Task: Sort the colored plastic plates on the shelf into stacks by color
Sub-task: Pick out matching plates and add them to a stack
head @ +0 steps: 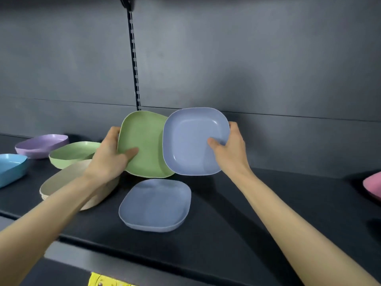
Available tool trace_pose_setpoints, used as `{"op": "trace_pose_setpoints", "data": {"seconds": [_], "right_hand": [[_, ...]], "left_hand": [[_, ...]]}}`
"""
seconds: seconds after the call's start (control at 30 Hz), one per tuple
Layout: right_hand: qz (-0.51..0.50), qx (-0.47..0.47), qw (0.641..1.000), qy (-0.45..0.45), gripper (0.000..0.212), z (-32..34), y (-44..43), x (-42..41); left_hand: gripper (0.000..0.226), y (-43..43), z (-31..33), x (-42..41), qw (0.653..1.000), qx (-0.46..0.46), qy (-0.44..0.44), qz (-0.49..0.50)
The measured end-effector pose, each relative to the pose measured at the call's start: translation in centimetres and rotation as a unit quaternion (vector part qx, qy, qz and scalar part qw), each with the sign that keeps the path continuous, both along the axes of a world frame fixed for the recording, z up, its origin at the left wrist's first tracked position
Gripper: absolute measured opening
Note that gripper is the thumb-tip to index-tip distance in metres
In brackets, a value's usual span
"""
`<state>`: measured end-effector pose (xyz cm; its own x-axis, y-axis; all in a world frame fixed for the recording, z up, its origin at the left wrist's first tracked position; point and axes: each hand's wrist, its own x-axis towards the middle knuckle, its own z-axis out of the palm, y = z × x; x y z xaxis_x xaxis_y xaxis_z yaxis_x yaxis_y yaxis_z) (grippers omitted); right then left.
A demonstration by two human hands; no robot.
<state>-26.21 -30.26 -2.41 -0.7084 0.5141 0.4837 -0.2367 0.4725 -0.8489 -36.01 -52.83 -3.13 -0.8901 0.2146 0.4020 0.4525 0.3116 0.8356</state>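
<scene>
My left hand [111, 155] grips a green plate [144, 141] by its left edge, thumb on its face, tilted up above the shelf. My right hand [231, 149] grips a grey-blue plate [191, 139] by its right edge; that plate overlaps the green one's right side. Below them another grey-blue plate [154, 205] lies flat on the black shelf [247, 213]. To the left sit a beige stack [61, 182], partly hidden by my left arm, a green plate [72, 153], a purple plate [41, 144] and a light blue plate [10, 168].
A pink plate [373, 184] shows at the right edge of the shelf. A dark back panel with a slotted upright [135, 65] rises behind the plates. The shelf's front lip carries a yellow tag [99, 280].
</scene>
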Motion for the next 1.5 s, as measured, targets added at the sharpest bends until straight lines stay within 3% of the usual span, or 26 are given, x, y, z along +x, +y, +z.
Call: {"op": "trace_pose_setpoints", "data": {"seconds": [0.27,0.5,0.8,1.1,1.37,1.43,1.5], "right_hand": [[-0.031,-0.002,0.998,-0.061,0.028,-0.6,-0.3,-5.2],[-0.081,0.015,0.991,-0.105,0.028,-0.6,-1.8,-8.3],[-0.169,0.018,0.975,-0.142,0.027,-1.6,-3.3,-9.1],[-0.183,-0.008,0.972,-0.15,0.026,-2.7,-3.9,-9.7],[-0.173,-0.057,0.974,-0.134,0.03,-3.3,-3.7,-9.5],[-0.172,-0.064,0.975,-0.126,0.029,-3.2,-3.8,-9.3],[-0.173,-0.074,0.976,-0.111,0.03,-3.0,-3.9,-9.0]], "left_hand": [[0.049,-0.7,0.0,-6.8,0.999,-0.032,-0.007,-0.041],[0.086,-0.3,0.1,-12.5,0.99,-0.043,-0.027,-0.128],[0.086,0.7,-2.7,-17.4,0.965,-0.14,-0.043,-0.218],[0.091,1.0,-3.4,-18.7,0.928,-0.324,0.0,-0.183],[0.079,1.2,-2.6,-17.9,0.874,-0.457,0.061,-0.154],[0.079,1.0,-1.6,-17.5,0.888,-0.417,0.08,-0.177],[0.081,0.4,-0.5,-16.2,0.919,-0.299,0.038,-0.254]]}}
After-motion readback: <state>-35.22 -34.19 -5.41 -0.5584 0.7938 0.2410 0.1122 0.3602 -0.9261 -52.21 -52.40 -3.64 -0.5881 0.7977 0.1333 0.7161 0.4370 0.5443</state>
